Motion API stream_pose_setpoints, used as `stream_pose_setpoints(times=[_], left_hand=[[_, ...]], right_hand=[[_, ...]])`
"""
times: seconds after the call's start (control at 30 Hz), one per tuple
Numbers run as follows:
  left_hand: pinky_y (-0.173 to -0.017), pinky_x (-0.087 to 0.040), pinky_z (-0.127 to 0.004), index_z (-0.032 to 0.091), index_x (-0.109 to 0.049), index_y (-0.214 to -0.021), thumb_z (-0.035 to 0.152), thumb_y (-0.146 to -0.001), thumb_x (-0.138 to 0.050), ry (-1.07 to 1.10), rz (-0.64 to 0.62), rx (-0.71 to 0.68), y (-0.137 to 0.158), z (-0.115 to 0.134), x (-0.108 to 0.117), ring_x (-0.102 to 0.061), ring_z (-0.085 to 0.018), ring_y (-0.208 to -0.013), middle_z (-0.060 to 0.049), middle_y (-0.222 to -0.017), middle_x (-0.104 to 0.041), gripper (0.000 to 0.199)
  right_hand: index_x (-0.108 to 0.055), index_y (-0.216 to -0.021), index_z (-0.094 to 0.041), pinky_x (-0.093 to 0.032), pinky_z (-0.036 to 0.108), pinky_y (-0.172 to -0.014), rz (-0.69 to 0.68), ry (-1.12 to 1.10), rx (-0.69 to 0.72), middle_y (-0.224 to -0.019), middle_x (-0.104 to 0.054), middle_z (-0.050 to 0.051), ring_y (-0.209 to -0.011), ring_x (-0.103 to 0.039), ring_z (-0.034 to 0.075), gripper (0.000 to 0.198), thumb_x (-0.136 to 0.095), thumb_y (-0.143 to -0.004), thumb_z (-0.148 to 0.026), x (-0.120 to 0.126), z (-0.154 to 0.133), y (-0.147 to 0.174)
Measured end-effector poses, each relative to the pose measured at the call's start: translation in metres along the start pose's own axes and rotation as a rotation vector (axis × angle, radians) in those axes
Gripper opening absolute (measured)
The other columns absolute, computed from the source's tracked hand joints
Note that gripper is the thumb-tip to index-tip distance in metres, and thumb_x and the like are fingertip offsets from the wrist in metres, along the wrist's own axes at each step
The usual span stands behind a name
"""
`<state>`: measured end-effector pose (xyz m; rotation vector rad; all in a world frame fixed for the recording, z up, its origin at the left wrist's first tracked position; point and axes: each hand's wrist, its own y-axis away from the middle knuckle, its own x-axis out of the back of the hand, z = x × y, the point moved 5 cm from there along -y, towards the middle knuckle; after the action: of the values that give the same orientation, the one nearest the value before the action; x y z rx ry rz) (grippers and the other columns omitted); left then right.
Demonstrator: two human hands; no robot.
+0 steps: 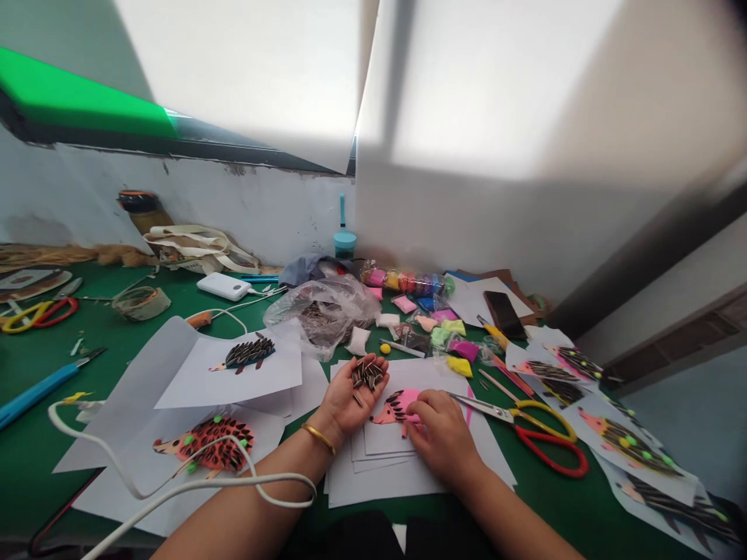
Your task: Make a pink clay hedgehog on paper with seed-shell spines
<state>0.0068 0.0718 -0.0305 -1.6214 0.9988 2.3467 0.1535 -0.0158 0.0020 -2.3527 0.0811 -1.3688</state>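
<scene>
My left hand point(344, 400) is palm up and cupped, holding a small heap of striped sunflower seeds point(367, 373). A gold bangle point(318, 438) circles that wrist. Beside it, my right hand point(440, 432) bends over a pink clay hedgehog point(385, 412) on stacked white paper point(379, 474). Its thumb and fingers are brought together at the hedgehog's body; anything between them is hidden. Dark seeds stand in rows behind the hedgehog's face, and pink clay shows above my knuckles. Scissors point(502, 412) with yellow and red handles lie right of my right hand.
A plastic bag of seeds point(324, 315) and several clay packets point(461, 348) lie beyond my hands. Finished seed hedgehogs on paper are at left point(210, 439) and right point(630, 447). A white cable point(204, 486) crosses over my left forearm. A utility knife point(40, 393) lies far left.
</scene>
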Motion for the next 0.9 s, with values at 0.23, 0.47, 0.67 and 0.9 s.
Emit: stream_pose_setpoints(times=[0.23,0.47,0.67,0.9], left_hand=[[-0.09,-0.05,-0.041,0.008,-0.063,-0.093,0.021,-0.089,-0.045,0.004,-0.003,0.0,-0.0021,0.0006,0.002,-0.065,-0.024,-0.097,-0.014,-0.096,-0.068,0.022],[-0.091,-0.05,-0.041,0.009,-0.063,-0.092,0.022,-0.09,-0.045,0.01,-0.02,0.006,-0.0018,0.0004,0.0019,-0.065,-0.024,-0.097,-0.013,-0.095,-0.068,0.022],[-0.092,-0.049,-0.041,0.009,-0.063,-0.095,0.024,-0.09,-0.046,-0.008,-0.025,0.006,-0.0013,0.0003,0.0015,-0.064,-0.024,-0.102,-0.014,-0.099,-0.068,0.023],[-0.097,-0.046,-0.04,0.01,-0.061,-0.108,0.024,-0.09,-0.047,-0.046,-0.07,0.051,0.0034,-0.0023,-0.0023,-0.055,-0.026,-0.117,-0.014,-0.115,-0.064,0.027]], right_hand=[[-0.06,-0.09,-0.021,-0.036,0.035,-0.081,0.008,-0.005,-0.027,-0.091,-0.059,0.004,-0.089,-0.05,0.021,0.013,-0.056,-0.078,-0.017,-0.0017,0.0057,0.0017],[-0.061,-0.092,-0.022,-0.036,0.035,-0.08,0.028,-0.013,-0.021,-0.091,-0.06,0.004,-0.088,-0.051,0.021,0.013,-0.053,-0.081,-0.019,-0.0026,0.0067,0.0021],[-0.061,-0.092,-0.022,-0.036,0.035,-0.079,0.037,-0.028,-0.008,-0.091,-0.06,0.004,-0.088,-0.051,0.021,0.014,-0.052,-0.082,-0.018,-0.002,0.0062,0.0022],[-0.06,-0.092,-0.022,-0.036,0.036,-0.078,0.065,-0.052,0.002,-0.09,-0.06,0.004,-0.087,-0.051,0.021,0.013,-0.05,-0.085,-0.019,-0.0002,0.0058,0.0008]])
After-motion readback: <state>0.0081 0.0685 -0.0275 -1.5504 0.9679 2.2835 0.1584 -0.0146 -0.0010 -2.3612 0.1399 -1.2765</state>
